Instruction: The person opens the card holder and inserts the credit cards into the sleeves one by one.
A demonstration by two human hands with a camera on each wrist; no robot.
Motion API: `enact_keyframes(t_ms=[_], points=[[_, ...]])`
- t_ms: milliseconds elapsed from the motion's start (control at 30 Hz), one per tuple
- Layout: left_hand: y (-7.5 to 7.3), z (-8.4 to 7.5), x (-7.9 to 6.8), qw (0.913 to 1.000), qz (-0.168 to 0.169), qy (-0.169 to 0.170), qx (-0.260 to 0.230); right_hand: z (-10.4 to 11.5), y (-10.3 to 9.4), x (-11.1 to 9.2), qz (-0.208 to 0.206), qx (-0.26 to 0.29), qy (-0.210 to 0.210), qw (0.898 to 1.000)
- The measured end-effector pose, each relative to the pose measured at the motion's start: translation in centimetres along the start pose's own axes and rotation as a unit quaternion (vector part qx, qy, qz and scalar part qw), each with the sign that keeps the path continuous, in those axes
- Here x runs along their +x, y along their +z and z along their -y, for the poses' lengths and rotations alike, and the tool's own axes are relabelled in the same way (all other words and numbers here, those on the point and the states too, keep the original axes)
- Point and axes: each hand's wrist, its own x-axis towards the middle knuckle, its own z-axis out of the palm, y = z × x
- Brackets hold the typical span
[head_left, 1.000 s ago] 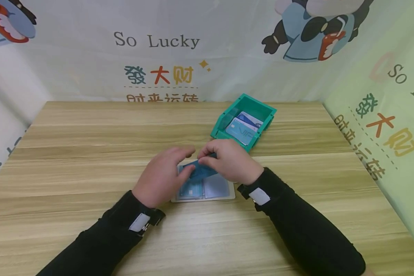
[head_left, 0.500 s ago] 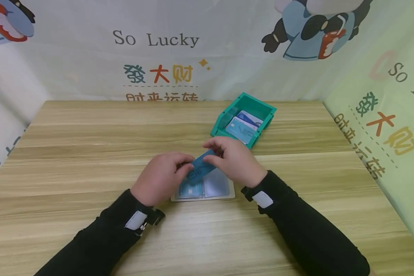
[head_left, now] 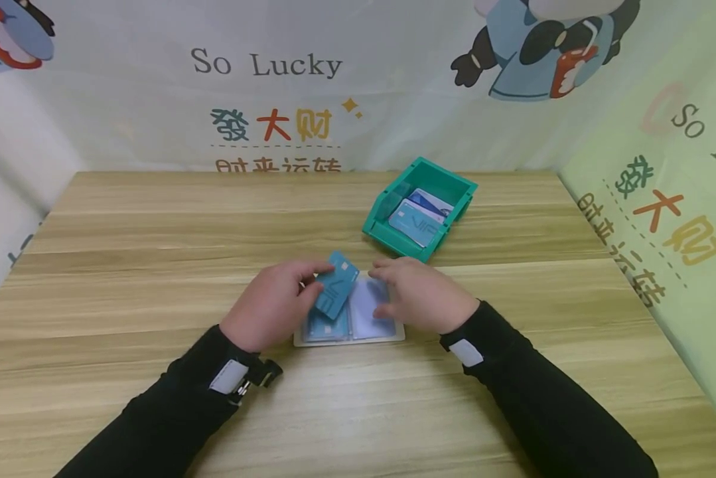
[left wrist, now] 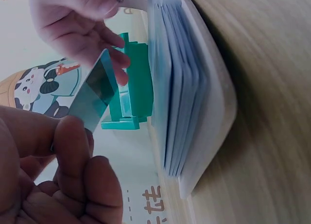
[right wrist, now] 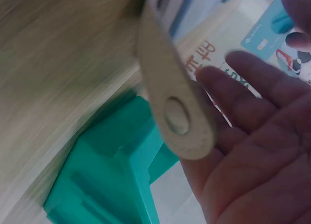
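My left hand (head_left: 271,302) pinches a blue card (head_left: 337,285) between thumb and fingers, tilted above an open card holder (head_left: 363,325). The card carries "VIP" lettering and a small chip. The holder lies flat with clear pocket pages; another blue card (head_left: 328,329) shows in its left-hand pocket. My right hand (head_left: 423,292) hovers over the right-hand page, fingers spread and holding nothing. In the left wrist view, the holder's stacked pages (left wrist: 182,97) appear edge-on. A beige strap (right wrist: 177,97) with a round snap stands up in front of the right palm.
A green bin (head_left: 387,238) sits beyond the holder, slightly right, with a blue VIP card (head_left: 414,224) and other cards inside. The wood-grain table (head_left: 172,265) meets printed cloth walls (head_left: 154,119) at the back and sides.
The right hand has released the blue card and drawn back to the right. The left hand has taken hold of the card, which has turned more upright with its chip at the top.
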Motion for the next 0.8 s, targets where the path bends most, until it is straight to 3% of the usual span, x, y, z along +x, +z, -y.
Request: enact_keyframes(t_ms=[267,800], points=[[0.2,0.2,0.1,0.9996,0.018,-0.018,0.009,0.0,0.9,0.0,0.042,-0.067,0.013,0.997],[0.5,0.0,0.0,0.9988,0.043,-0.022,0.01,0.1,1.1,-0.1,0.063,-0.088,0.015,0.994]])
